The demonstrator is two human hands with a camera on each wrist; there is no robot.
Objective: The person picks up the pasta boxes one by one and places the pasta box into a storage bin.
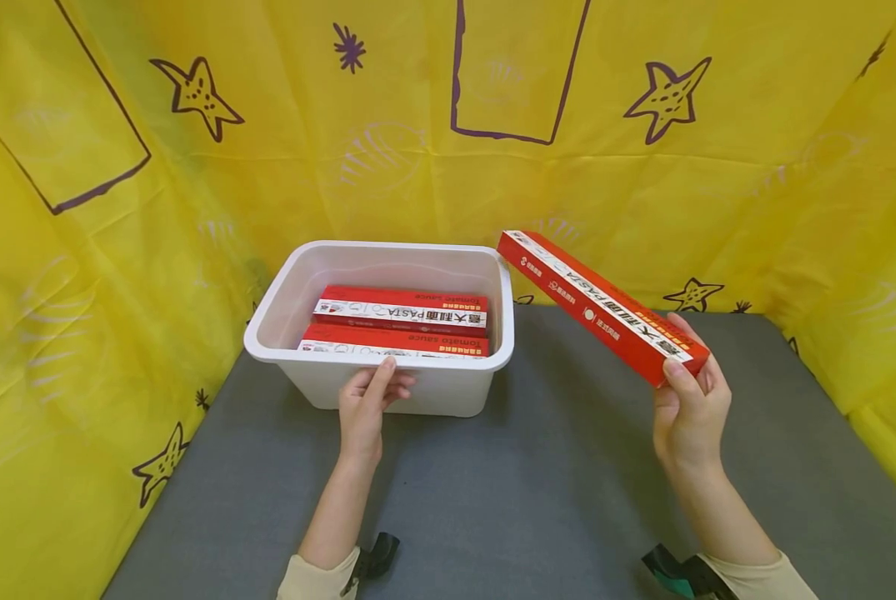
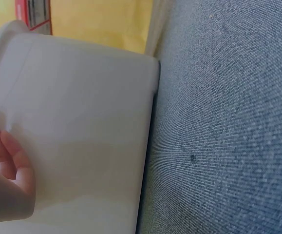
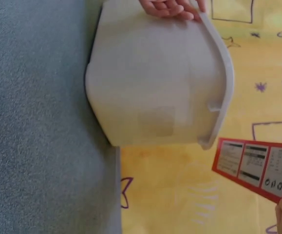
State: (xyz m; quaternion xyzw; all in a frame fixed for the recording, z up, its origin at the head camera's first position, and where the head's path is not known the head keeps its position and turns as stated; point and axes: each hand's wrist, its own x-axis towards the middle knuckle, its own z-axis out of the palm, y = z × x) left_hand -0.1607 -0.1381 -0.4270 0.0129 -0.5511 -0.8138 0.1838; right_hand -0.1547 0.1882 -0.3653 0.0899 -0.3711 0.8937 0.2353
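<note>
A white plastic bin stands on the grey table, left of the middle. My left hand grips its front rim, thumb on top and fingers bent below the lip. Inside lie two red pasta boxes, a rear box and a front box partly hidden by the rim. To the right, my right hand holds another red pasta box by its near end. That box is raised and slanted, its far end close to the bin's right rim. Printed white panels show on the held box in the right wrist view.
A yellow cloth with drawn starfish and outlines hangs behind and along both sides. The grey tabletop stretches in front of the bin and under the right arm. Dark straps sit at the wrists.
</note>
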